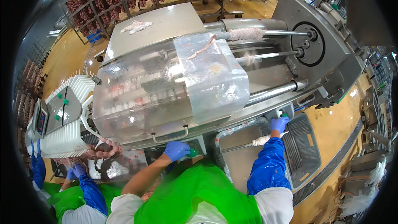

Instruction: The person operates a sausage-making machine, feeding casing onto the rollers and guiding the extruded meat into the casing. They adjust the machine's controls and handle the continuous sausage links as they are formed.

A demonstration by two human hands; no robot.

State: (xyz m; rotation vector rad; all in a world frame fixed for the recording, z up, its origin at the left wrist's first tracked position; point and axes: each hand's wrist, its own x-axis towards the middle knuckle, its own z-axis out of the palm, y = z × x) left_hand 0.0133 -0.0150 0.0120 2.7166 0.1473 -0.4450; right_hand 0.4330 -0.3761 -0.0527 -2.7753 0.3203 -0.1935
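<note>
My left hand (177, 151), in a blue glove, rests against a round green push button (192, 150) on the front of a steel sausage-filling machine. My right hand (279, 124), also gloved and with a blue sleeve, reaches to another green button (285, 115) farther right. Both hands look open, though the right fingertips are partly hidden. Below my right wrist, a metal rod (236, 147) carrying a gathered whitish casing (261, 140) lies across a grey tub (224, 135). A clear cover (145, 95) encloses the machine's middle; on its right, horizontal tubes (275, 54) bear more casing (246, 34).
A grey slatted crate (304, 141) stands right of my arm. At left, co-workers' gloved hands (76, 171) are near linked sausages (101, 149) and a white hanging conveyor (68, 137). Racks of sausages (99, 6) stand behind. A floor drain (331, 168) runs at right.
</note>
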